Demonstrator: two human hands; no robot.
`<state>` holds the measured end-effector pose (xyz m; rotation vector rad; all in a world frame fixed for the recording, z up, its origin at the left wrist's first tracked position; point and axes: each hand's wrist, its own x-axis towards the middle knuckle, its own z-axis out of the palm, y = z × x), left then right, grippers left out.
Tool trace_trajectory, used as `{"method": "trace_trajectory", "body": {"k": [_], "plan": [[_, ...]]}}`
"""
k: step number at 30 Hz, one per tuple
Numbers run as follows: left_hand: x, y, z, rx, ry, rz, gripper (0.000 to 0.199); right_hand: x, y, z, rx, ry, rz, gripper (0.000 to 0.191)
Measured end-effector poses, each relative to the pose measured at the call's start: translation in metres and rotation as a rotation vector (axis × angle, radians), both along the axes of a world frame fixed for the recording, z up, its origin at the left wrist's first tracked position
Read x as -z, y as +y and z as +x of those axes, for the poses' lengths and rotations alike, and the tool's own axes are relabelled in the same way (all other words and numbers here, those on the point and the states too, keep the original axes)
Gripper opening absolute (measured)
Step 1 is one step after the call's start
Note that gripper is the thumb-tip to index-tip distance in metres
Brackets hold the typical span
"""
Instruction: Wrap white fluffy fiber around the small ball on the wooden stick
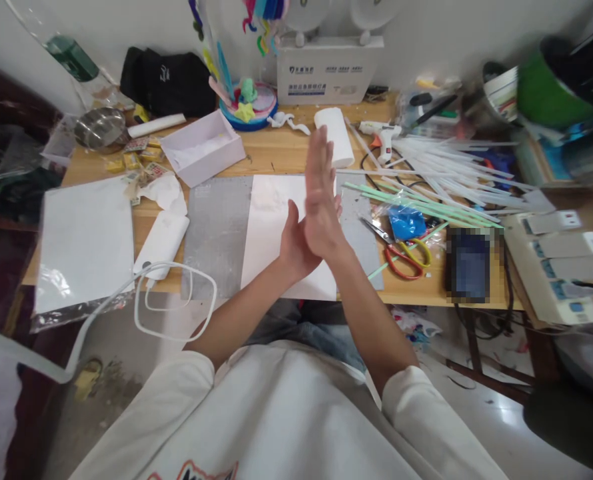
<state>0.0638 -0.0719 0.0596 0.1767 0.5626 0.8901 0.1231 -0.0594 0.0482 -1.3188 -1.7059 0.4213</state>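
Head view, the only one I'm getting. The white sheet [264, 247] is lying flat on the grey mat [216, 233], near the front of the table [276, 150], behind my hands as I'm looking down.

Left hand [295, 248] and right hand [320, 197] are meeting palm to palm. The right is standing open, fingers straight, gripping nothing that's showing. The left is sitting partly behind it, thumb up; can't tell if its fingers are curling.

Handling: I'm judging the sheet as light, thin, fairly stiff but creasing easily, maybe sliding on the mat. Left edge is looking best for a light, flat pinch; it's lying bare.

Hard to make out: the right hand is blurring, so whether anything thin is sitting between the palms, or either hand is touching paper, I can't say. My right arm is covering part of the sheet's right edge. Pixelation is masking the dark device [471, 267].
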Motion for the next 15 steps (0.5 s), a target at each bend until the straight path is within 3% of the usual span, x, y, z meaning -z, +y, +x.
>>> {"method": "trace_trajectory", "body": {"k": [4, 8, 12, 15], "plan": [[0.004, -0.006, 0.000, 0.026, -0.062, -0.131, 0.046, -0.004, 0.011, 0.016, -0.109, 0.490, -0.028, 0.088], [0.008, -0.003, -0.004, -0.007, -0.135, -0.118, 0.047, -0.011, -0.003, 0.016, -0.074, 0.857, -0.015, 0.089], [0.016, -0.004, -0.007, -0.009, -0.175, -0.069, 0.054, -0.019, -0.015, 0.014, -0.055, 1.013, -0.079, 0.083], [0.016, -0.007, -0.007, 0.000, -0.133, -0.042, 0.054, -0.017, -0.012, 0.018, -0.034, 0.912, -0.095, 0.087]]}}
